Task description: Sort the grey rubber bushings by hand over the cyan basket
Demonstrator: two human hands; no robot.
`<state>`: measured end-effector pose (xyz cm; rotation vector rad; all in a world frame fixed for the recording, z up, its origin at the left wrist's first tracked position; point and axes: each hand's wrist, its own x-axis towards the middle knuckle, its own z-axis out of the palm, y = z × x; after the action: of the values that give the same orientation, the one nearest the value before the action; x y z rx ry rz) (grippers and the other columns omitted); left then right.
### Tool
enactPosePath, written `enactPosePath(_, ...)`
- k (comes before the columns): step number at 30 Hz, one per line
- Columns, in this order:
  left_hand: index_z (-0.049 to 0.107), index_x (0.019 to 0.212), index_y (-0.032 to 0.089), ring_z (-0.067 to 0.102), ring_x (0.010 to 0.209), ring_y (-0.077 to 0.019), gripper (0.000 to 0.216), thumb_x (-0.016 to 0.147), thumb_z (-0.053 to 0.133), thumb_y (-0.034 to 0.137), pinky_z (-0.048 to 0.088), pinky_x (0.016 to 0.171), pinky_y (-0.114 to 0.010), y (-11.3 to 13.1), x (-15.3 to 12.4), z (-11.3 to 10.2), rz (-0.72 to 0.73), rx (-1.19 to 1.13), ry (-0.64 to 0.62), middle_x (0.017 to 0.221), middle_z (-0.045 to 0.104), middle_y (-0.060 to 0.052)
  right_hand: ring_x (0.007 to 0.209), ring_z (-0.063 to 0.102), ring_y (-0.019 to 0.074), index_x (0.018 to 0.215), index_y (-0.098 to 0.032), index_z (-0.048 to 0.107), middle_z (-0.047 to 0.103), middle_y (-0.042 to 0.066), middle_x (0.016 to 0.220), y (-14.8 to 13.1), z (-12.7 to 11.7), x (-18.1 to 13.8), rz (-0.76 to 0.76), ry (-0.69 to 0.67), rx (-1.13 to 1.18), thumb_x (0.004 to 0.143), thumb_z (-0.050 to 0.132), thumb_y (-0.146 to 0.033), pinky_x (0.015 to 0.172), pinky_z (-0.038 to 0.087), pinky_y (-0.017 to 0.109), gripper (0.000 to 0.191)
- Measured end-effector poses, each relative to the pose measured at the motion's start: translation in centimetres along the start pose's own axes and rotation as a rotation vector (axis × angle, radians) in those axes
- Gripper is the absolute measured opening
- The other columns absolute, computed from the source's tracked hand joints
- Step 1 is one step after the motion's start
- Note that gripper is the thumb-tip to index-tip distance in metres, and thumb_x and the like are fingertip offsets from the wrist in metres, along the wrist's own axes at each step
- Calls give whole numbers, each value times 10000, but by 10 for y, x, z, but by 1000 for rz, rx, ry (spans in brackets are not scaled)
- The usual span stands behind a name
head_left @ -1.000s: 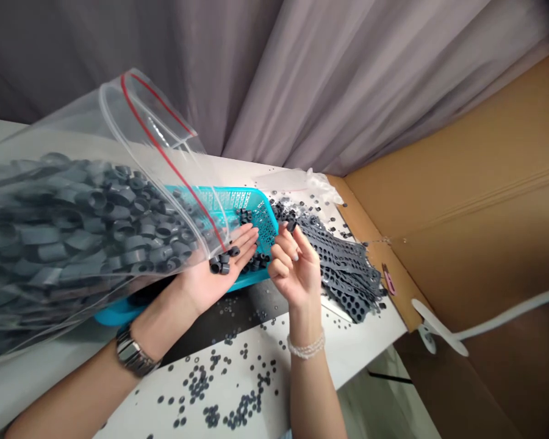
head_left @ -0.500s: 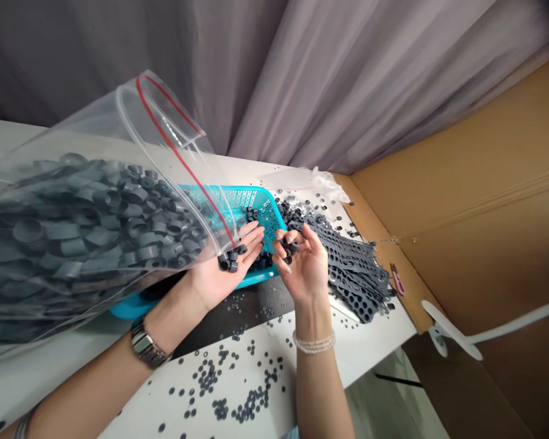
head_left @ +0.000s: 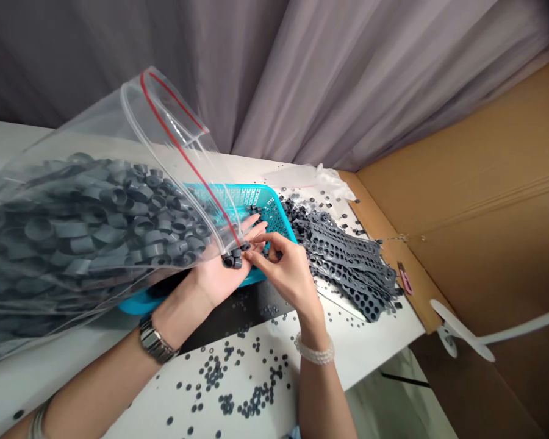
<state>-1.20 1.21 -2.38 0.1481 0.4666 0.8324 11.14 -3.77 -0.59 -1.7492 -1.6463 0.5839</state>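
My left hand (head_left: 215, 277) lies palm up with its fingers stretched flat, under the mouth of a clear zip bag (head_left: 96, 116) with a red stripe. The bag is full of short grey tube pieces (head_left: 119, 196). A few dark tube pieces (head_left: 231, 261) rest on the left palm. My right hand (head_left: 283, 271) is closed in a pinch over the left fingers, with a small dark tube piece (head_left: 246, 246) at its fingertips. Behind and below both hands is a turquoise basket (head_left: 272, 198) with more dark pieces inside, partly hidden by the bag.
Right of the basket lies a pile of perforated dark strips (head_left: 352, 262). Small dark discs (head_left: 256, 396) are scattered over the white table (head_left: 375, 341). Pink-handled snips (head_left: 405, 280) lie by the cardboard (head_left: 476, 201) at right. Crumpled clear plastic (head_left: 333, 183) sits at the back.
My right hand has moved left and turned over, from palm up with dark pieces in its curled fingers to a pinch at the left hand. The left hand stays under the bag.
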Motion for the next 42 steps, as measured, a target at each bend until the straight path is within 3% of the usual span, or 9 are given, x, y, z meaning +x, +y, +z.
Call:
enactPosePath(6,430,1313,78,447,1240,-190,465,873,362,213,379,988,-274,0,-1,4,-4,11,-9,1319,512,-159,468,329,84,871,-194,643,307,-76,524,3,3,2,-3,9,-8,833,548,-279,491,268,231,132)
enactPosePath(18,431,1322,96,438,1248,-198,492,840,379,179,446,913,-279,1,-1,3,13,-5,-7,1314,519,-149,475,333,91,872,-193,655,351,-64,520,-2,5,1,19,25,7,817,569,-316,496,266,248,160)
enactPosePath(22,435,1318,75,465,1224,-212,491,843,374,182,470,890,-275,1,-3,8,26,-13,17,1296,532,-163,467,278,82,883,-174,658,323,-68,513,2,-1,3,119,32,324,809,582,-323,468,230,244,183)
enactPosePath(26,427,1321,59,487,1204,-226,475,878,344,210,453,946,-320,1,-6,11,17,-36,38,1279,543,-177,430,118,64,885,-181,625,183,-96,510,6,-14,2,262,-109,948,804,583,-323,402,122,224,169)
enactPosePath(29,379,1348,53,494,1198,-215,484,896,324,215,449,960,-324,1,-7,11,16,-72,21,1279,538,-189,426,72,58,882,-174,614,126,-101,521,8,-21,1,288,-192,1234,789,586,-274,376,83,200,139)
enactPosePath(36,357,1360,49,487,1202,-231,504,894,331,240,433,985,-338,0,-4,5,-6,-132,-8,1314,503,-198,431,85,79,916,-203,593,180,-87,524,7,-23,4,328,-160,1330,773,529,-267,350,104,190,170)
enactPosePath(39,353,1359,40,479,1209,-232,512,887,332,237,418,1001,-340,-1,-3,6,2,-146,-1,1324,489,-205,441,202,82,883,-189,587,296,-53,573,8,-21,6,364,-105,1394,773,464,-279,347,142,187,188)
enactPosePath(42,349,1359,42,463,1222,-230,520,868,356,214,402,1014,-343,-2,-1,6,12,-155,-4,1340,467,-215,529,398,104,895,-169,589,466,14,687,13,-17,9,426,32,1428,775,434,-315,391,286,205,244)
